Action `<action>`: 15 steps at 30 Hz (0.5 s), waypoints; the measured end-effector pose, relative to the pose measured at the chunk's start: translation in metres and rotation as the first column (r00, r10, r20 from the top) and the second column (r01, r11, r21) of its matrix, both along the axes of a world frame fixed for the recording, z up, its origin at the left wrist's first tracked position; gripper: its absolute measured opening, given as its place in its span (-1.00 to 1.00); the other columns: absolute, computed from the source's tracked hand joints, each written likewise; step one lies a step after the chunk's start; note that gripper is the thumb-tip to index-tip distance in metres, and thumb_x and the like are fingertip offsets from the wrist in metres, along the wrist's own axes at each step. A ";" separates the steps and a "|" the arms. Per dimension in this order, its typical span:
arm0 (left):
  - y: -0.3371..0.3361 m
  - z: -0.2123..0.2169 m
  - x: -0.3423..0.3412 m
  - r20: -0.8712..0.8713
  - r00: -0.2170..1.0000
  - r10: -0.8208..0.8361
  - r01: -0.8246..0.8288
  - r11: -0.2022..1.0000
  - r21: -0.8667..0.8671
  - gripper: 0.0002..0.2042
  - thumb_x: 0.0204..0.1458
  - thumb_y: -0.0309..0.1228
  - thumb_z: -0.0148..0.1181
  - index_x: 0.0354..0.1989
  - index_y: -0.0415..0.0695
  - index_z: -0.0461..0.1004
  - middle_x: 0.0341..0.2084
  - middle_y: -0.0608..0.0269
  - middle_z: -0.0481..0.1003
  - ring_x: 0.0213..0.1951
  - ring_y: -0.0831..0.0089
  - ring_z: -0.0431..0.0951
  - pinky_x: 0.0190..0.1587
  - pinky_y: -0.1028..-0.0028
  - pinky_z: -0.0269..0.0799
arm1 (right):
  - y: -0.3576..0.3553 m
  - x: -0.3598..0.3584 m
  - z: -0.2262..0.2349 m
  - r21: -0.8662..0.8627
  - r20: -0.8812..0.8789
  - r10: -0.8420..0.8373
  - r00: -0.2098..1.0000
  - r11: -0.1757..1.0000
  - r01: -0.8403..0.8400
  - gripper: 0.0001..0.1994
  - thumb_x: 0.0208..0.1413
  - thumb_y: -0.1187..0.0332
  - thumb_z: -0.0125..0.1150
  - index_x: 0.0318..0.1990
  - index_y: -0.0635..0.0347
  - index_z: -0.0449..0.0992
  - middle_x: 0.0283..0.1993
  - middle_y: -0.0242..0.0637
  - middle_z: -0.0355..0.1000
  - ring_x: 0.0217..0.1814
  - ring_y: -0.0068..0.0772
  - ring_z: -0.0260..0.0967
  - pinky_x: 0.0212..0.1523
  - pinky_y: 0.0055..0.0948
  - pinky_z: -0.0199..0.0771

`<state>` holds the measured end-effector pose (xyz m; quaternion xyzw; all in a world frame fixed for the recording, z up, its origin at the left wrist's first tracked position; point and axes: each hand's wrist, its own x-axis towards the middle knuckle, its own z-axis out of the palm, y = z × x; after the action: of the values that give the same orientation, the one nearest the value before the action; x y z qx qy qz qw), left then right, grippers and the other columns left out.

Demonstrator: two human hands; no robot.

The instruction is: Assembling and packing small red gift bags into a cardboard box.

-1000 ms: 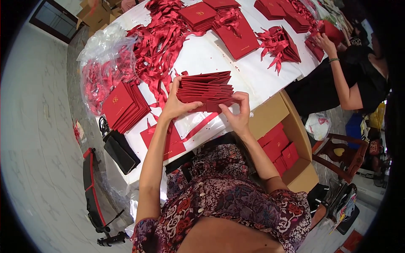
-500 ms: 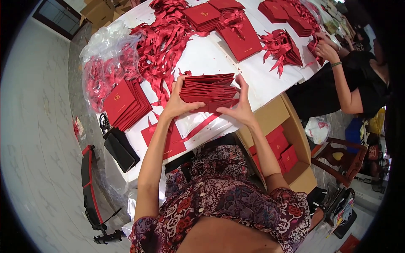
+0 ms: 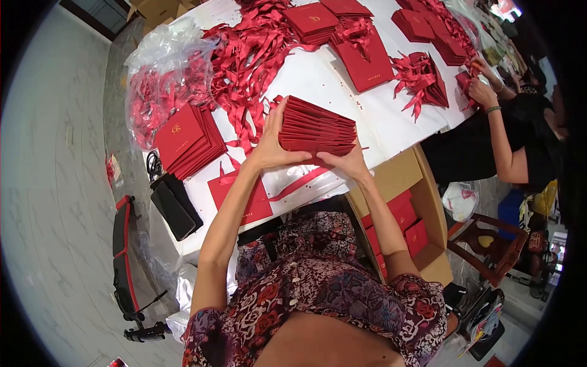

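Between my two hands is a thick stack of flat red paper bags [image 3: 318, 127], its layered edges turned toward me, above the near part of the table. My left hand [image 3: 273, 145] grips the stack's left end, thumb along the near side. At the right end my right hand [image 3: 348, 160] presses with its thumb in front; its other fingers are mostly hidden behind the stack. A single red bag with a ribbon handle [image 3: 241, 199] lies by my left forearm, and a loose red ribbon [image 3: 299, 183] lies just below the stack.
Left of my hands are a fanned pile of red bags [image 3: 189, 140], a black pouch [image 3: 176, 208] and heaped red ribbons [image 3: 244, 67]. More bag piles [image 3: 365, 64] lie farther back. An open cardboard box [image 3: 435, 208] holding red packets stands at right. A co-worker's hands [image 3: 483, 88] handle red pieces.
The stack has tilted, its right end now lower, and its layers sit closer together. My right hand's fingers have moved from beside the stack to behind it. The whole view has shifted slightly.
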<state>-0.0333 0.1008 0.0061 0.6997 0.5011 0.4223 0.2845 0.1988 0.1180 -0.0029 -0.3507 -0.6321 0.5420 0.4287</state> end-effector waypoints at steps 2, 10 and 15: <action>0.001 -0.005 0.004 -0.030 0.997 0.070 -0.070 0.997 0.010 0.20 -0.46 -0.01 0.58 0.38 -0.21 -0.04 0.22 -0.15 0.18 0.28 -0.05 0.15 0.33 0.10 0.07 | 0.003 -0.003 -0.009 -0.017 -0.027 -0.028 0.999 0.999 0.028 -0.30 -0.17 0.53 0.51 0.15 0.28 0.23 0.05 -0.21 0.45 0.06 -0.43 0.43 0.14 -0.39 0.43; 0.011 0.045 0.007 0.011 0.982 0.188 -0.188 0.976 0.112 -0.25 -0.52 -0.11 0.65 -0.12 -0.17 0.39 -0.29 0.18 0.51 -0.17 0.18 0.47 0.04 0.22 0.26 | 0.018 -0.002 0.014 0.082 -0.028 -0.119 0.993 0.989 0.121 -0.52 -0.14 0.57 0.48 -0.02 0.31 0.43 -0.10 -0.25 0.56 -0.06 -0.45 0.51 0.02 -0.43 0.51; 0.033 0.064 0.002 -0.058 0.869 0.491 -0.425 0.803 0.417 -0.10 -0.44 -0.09 0.60 0.19 -0.09 0.32 0.08 0.06 0.37 0.15 0.11 0.24 0.21 0.12 0.07 | 0.051 -0.023 0.065 0.423 0.006 -0.306 0.952 0.863 0.275 -0.58 -0.17 0.57 0.48 -0.11 0.26 0.44 -0.20 -0.25 0.58 -0.14 -0.53 0.52 -0.09 -0.50 0.49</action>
<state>-0.0315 0.1339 0.0704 0.6320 0.5824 0.5111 -0.0139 0.1758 0.1687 0.0617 -0.3615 -0.6883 0.3103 0.5470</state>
